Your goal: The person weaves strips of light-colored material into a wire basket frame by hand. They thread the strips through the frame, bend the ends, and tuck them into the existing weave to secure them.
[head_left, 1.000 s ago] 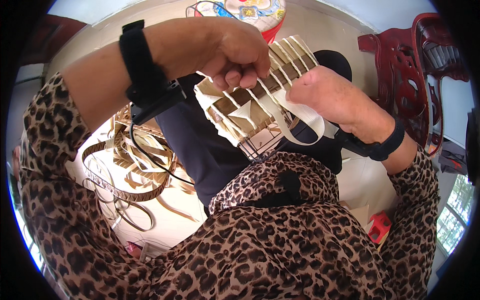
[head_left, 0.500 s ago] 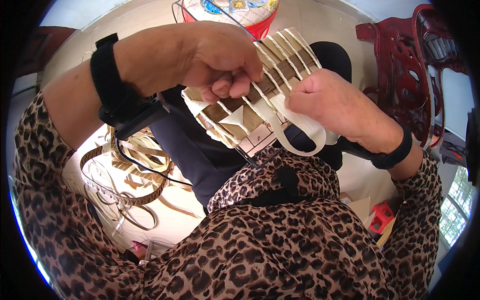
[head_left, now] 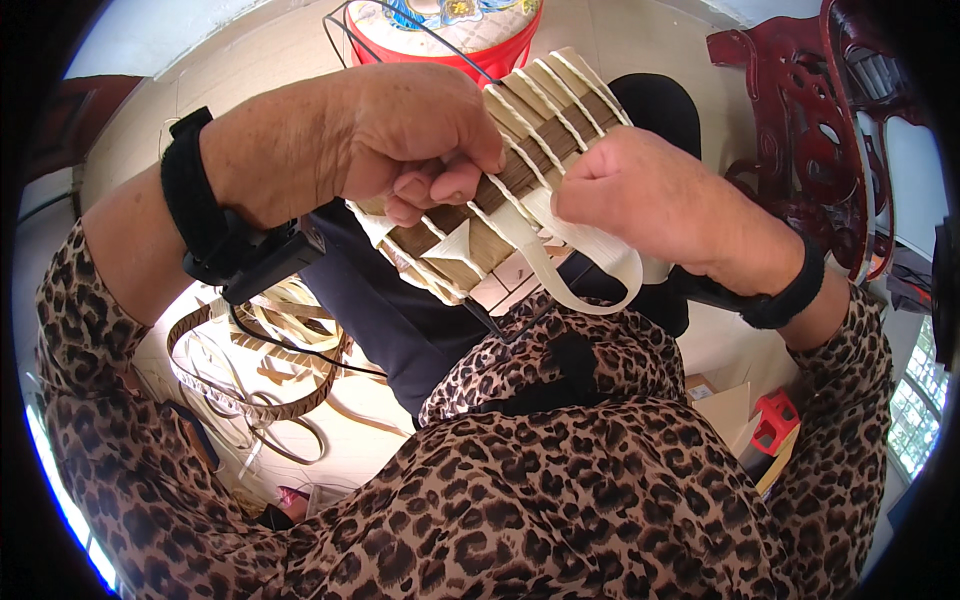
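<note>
The curled left hand (head_left: 435,140), its exact grip hidden, likely steadies the basket (head_left: 522,172) above the lap (head_left: 370,300) so the right hand (head_left: 630,190), nearly closed, can hold the pale strip (head_left: 622,268) against it.

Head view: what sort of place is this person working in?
Probably a room in a home, used for handicraft. The carved dark-red wooden furniture and tiled floor look domestic; the loose strips and the strip-covered piece being worked on suggest weaving.
</note>
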`<act>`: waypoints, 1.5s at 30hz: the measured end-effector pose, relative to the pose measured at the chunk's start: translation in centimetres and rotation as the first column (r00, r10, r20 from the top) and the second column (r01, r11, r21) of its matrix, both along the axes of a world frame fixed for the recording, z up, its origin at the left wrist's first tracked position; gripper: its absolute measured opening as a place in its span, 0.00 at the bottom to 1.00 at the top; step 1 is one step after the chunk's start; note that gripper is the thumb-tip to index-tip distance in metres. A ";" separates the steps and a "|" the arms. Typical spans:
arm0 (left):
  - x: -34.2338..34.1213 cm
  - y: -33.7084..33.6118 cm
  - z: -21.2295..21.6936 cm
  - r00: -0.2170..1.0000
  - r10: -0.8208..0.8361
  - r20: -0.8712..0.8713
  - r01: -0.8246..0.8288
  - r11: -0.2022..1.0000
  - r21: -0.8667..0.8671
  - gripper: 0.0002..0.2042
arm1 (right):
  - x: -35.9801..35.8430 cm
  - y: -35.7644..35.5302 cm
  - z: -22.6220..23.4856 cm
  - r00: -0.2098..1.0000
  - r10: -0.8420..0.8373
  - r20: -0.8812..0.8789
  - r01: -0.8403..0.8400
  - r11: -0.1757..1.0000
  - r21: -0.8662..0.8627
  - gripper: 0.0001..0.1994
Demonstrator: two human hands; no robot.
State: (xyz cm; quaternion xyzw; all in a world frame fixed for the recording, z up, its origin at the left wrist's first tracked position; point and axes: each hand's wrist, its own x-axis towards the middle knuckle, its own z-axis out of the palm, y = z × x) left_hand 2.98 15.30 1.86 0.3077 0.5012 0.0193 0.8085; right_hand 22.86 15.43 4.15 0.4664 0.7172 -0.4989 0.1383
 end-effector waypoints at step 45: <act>0.3 0.3 -2.3 0.687 -0.086 -0.721 0.714 0.262 0.649 0.09 | 0.0 -2.7 -1.6 0.997 0.070 -0.044 -0.026 0.772 0.635 0.10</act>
